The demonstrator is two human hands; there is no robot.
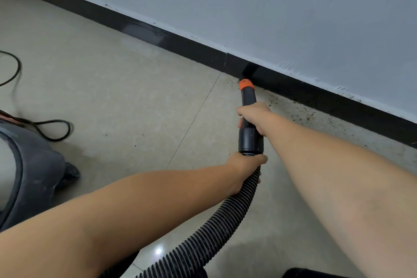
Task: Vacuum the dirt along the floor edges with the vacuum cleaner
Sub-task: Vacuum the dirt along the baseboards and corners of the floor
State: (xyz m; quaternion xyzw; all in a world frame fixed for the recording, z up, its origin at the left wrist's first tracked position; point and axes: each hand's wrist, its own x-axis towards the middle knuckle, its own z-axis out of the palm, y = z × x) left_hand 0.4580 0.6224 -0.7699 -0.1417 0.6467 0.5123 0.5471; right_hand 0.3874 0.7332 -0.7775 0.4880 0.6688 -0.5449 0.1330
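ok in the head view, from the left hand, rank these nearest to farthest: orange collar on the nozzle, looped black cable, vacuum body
1. Orange collar, ahead of the left hand, up the nozzle at the black skirting.
2. Vacuum body, to the left at the frame's edge.
3. Looped black cable, also left, lying on the floor beyond the body.

The last two are close to call; the body's near edge looks slightly nearer.

A pale grey painted wall (293,7) runs diagonally from upper left to lower right, scuffed near its bottom edge and trimmed by a glossy black skirting board (144,29). Below it lies a floor of large beige speckled tiles (112,88) with thin dark grout lines. A small bright spot of ceiling light (158,251) reflects off a tile near the bottom.
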